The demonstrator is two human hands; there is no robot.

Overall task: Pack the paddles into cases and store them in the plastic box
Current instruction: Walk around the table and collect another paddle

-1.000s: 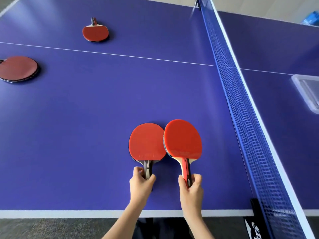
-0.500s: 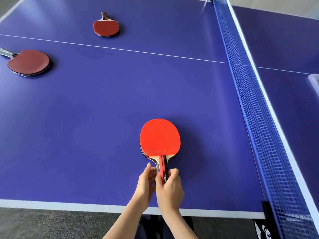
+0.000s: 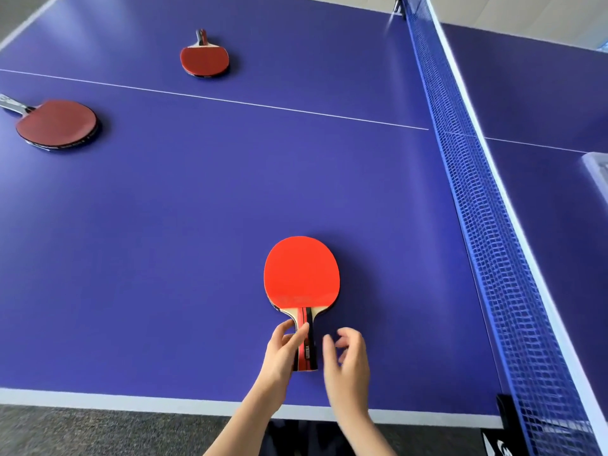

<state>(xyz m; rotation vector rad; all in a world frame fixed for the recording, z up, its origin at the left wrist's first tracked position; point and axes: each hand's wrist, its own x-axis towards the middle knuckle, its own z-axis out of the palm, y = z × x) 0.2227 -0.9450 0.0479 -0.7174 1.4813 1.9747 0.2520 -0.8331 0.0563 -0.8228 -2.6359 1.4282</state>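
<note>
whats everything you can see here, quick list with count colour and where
stacked paddles: bright red top face, second paddle's edge just visible beneath, near edge of table
dark red paddles: 2, one far left, one far centre
table: 1, purple with white lines
net: 1, blue, across the right side
plastic box: 1, clear, beyond net at right edge, cut off
left hand: grips the stacked handles
right hand: beside the handles, blurred, holding nothing

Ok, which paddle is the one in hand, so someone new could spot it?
Start at the net and come to the table's near edge. The bright red paddle lies there, its handle held by the left hand. The two other paddles are darker, farther left, untouched.
</note>
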